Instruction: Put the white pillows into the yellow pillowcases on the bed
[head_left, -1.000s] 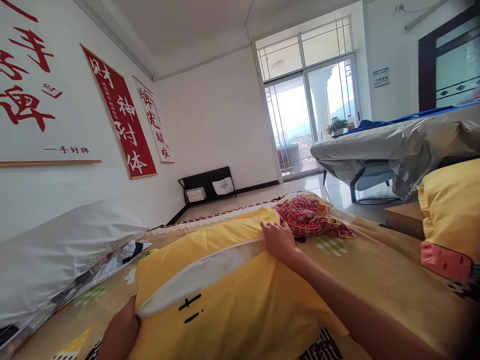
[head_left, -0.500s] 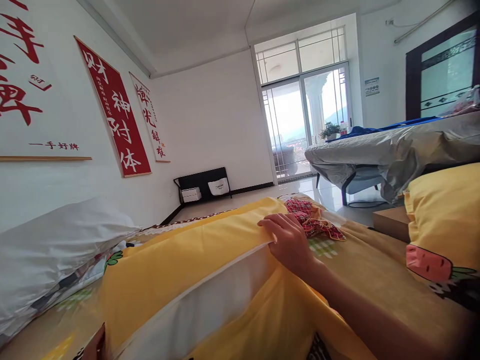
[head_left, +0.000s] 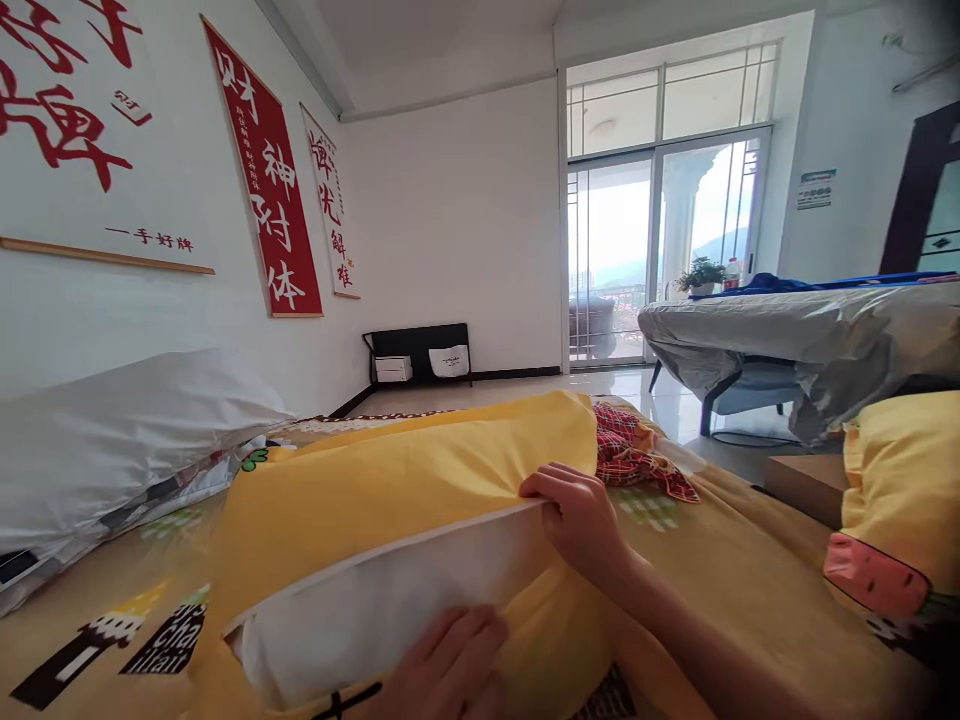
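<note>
A yellow pillowcase (head_left: 390,470) lies on the bed with its white-edged opening toward me. Inside that opening a white pillow (head_left: 360,610) shows. My right hand (head_left: 577,510) pinches the upper edge of the opening near its right end, and the cloth puckers at the fingers. Low in the middle, my left hand (head_left: 450,660) is in front of the white pillow, close to the lower yellow flap. Motion smears its fingers, so its grip is unclear. A thin black strip (head_left: 349,700) shows beside it at the bottom edge.
A white pillow (head_left: 127,460) lies at the left, by the wall. Red plaid cloth (head_left: 637,455) is beyond my right hand. Another yellow pillow (head_left: 911,500) and a cardboard box (head_left: 806,485) are at the right. Behind them stands a plastic-covered table (head_left: 750,325).
My left hand has come into view at the bottom middle, over the opening. My right hand still holds the edge, now pinched tighter. The view has turned left and shifted.
</note>
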